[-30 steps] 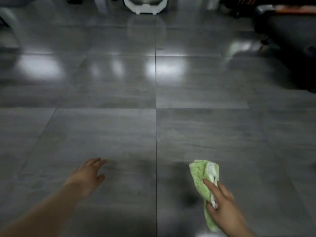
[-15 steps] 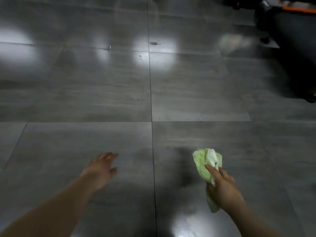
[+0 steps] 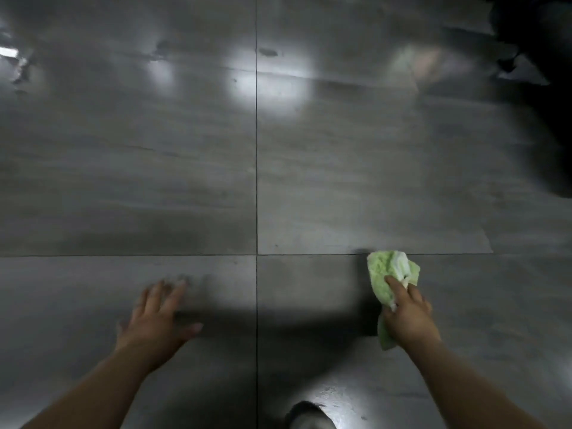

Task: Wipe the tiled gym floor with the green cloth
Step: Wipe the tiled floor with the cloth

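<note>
On floor (image 3: 185,181) — right fingers (image 3: 395,286) grip cloth (image 3: 383,267) (bunched).

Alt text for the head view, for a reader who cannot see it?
A person's right hand grips a crumpled green cloth at a grey tiled floor, by a grout line. The left hand is spread open beside it.

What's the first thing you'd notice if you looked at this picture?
The bright green cloth jumps out, bunched in the right hand at lower right. Next come white light glares on the grey floor farther away, and the left hand spread open at lower left.
</note>
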